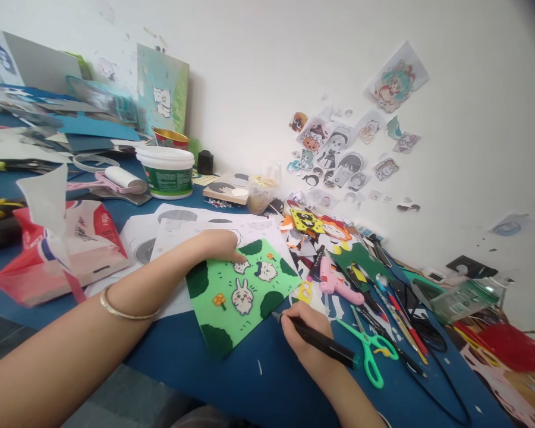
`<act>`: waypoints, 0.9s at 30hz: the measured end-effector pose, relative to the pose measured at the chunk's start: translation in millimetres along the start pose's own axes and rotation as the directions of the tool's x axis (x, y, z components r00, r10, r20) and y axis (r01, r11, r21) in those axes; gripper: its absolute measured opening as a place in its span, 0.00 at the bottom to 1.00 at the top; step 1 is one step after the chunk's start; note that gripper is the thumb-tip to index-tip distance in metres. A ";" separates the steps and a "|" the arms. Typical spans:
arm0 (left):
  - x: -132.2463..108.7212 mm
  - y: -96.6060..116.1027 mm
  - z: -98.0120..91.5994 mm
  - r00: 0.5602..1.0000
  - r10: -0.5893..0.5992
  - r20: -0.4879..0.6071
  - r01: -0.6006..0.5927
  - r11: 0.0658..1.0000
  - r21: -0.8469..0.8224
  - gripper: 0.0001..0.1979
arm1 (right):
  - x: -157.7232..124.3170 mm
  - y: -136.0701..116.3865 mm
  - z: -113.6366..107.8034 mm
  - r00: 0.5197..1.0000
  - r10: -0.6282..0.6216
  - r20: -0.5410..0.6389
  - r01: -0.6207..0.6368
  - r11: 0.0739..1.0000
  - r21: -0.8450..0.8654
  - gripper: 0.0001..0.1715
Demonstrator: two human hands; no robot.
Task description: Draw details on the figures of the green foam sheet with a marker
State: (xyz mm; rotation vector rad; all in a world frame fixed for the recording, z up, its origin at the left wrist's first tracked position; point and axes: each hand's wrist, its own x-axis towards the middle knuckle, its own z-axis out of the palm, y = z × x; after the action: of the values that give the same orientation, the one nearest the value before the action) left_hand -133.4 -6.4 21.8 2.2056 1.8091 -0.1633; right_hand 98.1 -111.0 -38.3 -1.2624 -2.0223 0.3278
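A green card point(225, 282) with cartoon animal figures, orange flowers and dark green patches lies at an angle over the blue table's front part. My left hand point(218, 242) grips its upper left edge, thumb over the face; the other fingers are mostly hidden. In my right hand point(310, 333) is a black marker pen point(325, 345) with a green end. Its tip is close to the card's lower right edge, by a dark green patch; whether it touches I cannot tell. Green-handled scissors point(372, 345) lie open just right of that hand.
Printed sheets point(169, 232) lie beneath the card. A red tissue pack point(89, 244) and a white tub point(167, 172) stand left. A pink glue gun point(339, 282), pens point(396, 315), paper scraps and a black cable point(446, 380) crowd the right side. A wall with stickers rises behind.
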 end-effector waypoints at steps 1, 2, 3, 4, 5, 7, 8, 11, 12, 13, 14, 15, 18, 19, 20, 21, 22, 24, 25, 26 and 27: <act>0.1 0.0 0.1 1.000 -0.001 -0.002 0.001 1.000 0.001 0.28 | -0.1 0.1 -0.1 1.000 -0.002 -0.002 0.002 1.000 0.003 0.11; 0.2 -0.1 0.2 1.000 0.000 -0.003 0.000 1.000 0.003 0.28 | -0.1 0.0 -0.3 1.000 -0.010 -0.003 0.010 1.000 0.008 0.11; 0.4 -0.2 0.3 1.000 0.000 -0.003 0.000 1.000 0.004 0.28 | -0.2 0.0 -0.6 1.000 -0.023 0.005 0.023 1.000 0.014 0.11; 0.5 -0.3 0.3 1.000 0.001 -0.002 -0.001 1.000 0.005 0.28 | -0.3 -0.1 -1.0 0.999 -0.040 0.020 0.040 0.999 0.020 0.10; 0.6 -0.5 0.4 1.000 0.001 -0.001 -0.001 1.000 0.004 0.28 | -0.4 -0.1 -1.2 0.998 -0.057 0.034 0.056 0.998 0.026 0.10; 0.8 -0.9 0.4 1.000 0.003 0.000 -0.003 1.000 0.001 0.28 | -0.5 0.3 -1.3 0.997 -0.065 0.034 0.064 0.998 0.024 0.10; 1.0 -1.1 0.4 1.000 0.004 0.000 -0.004 1.000 0.000 0.28 | -0.4 0.7 -1.1 0.998 -0.057 0.024 0.056 0.998 0.019 0.10; 1.2 -1.5 0.5 1.000 0.007 -0.005 -0.007 1.000 0.002 0.28 | 0.0 2.2 0.1 1.000 -0.028 -0.012 0.029 1.000 0.010 0.10; 1.1 -1.5 0.5 1.000 0.006 -0.006 -0.006 1.000 0.003 0.28 | 0.2 2.5 0.5 1.000 -0.013 -0.019 0.013 1.000 0.003 0.10; 0.9 -1.4 0.4 1.000 0.006 -0.006 -0.006 1.000 0.004 0.27 | 0.4 2.5 0.8 1.000 0.008 -0.028 -0.008 1.000 -0.005 0.10; 0.5 -1.2 0.2 1.000 0.005 -0.005 -0.005 1.000 0.004 0.27 | 0.6 2.3 0.9 0.999 0.028 -0.038 -0.028 1.000 -0.011 0.10; 0.1 -0.8 -0.1 1.000 0.004 -0.002 -0.004 1.000 0.004 0.27 | 0.7 1.9 0.9 0.998 0.041 -0.042 -0.041 0.999 -0.012 0.11; -1.6 0.6 -1.4 1.000 0.002 0.005 -0.002 1.000 0.002 0.28 | 1.0 0.7 0.3 0.998 0.051 -0.025 -0.051 0.999 0.010 0.11; -2.1 1.0 -1.8 1.000 0.002 0.007 -0.002 1.000 0.000 0.28 | 1.1 0.6 -0.2 0.998 0.061 -0.022 -0.061 0.998 0.013 0.11; -2.4 1.3 -2.1 1.000 0.002 0.007 -0.002 1.000 -0.003 0.28 | 1.4 0.6 -0.8 0.997 0.073 -0.020 -0.073 0.997 0.012 0.11; -2.5 1.5 -2.2 1.000 0.003 0.008 -0.002 1.000 -0.006 0.28 | 1.8 0.8 -1.5 0.996 0.083 -0.017 -0.083 0.996 0.008 0.11; -2.5 1.5 -2.2 1.000 0.004 0.009 -0.004 1.000 -0.008 0.28 | 2.3 1.0 -2.3 0.996 0.091 -0.006 -0.091 0.996 0.006 0.11; -1.8 0.8 -1.6 1.000 0.009 0.007 -0.009 1.000 -0.010 0.28 | 3.4 1.4 -4.0 0.993 0.118 0.027 -0.118 0.993 0.006 0.11; -1.3 0.2 -1.1 1.000 0.013 0.004 -0.013 1.000 -0.010 0.28 | 3.9 1.4 -4.8 0.989 0.145 0.033 -0.145 0.989 0.003 0.11; -0.6 -0.4 -0.6 1.000 0.019 0.001 -0.019 1.000 -0.011 0.28 | 4.3 1.2 -5.5 0.983 0.178 0.032 -0.178 0.984 0.002 0.11; 0.1 -1.1 0.0 1.000 0.024 -0.001 -0.024 1.000 -0.011 0.28 | 4.6 0.9 -6.0 0.978 0.206 0.037 -0.207 0.978 0.006 0.11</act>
State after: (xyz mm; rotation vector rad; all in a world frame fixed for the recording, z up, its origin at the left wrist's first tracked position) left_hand -134.4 -6.1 21.6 2.2194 1.7791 -0.1467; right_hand 101.6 -107.5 -32.5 -1.4741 -1.9202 0.4607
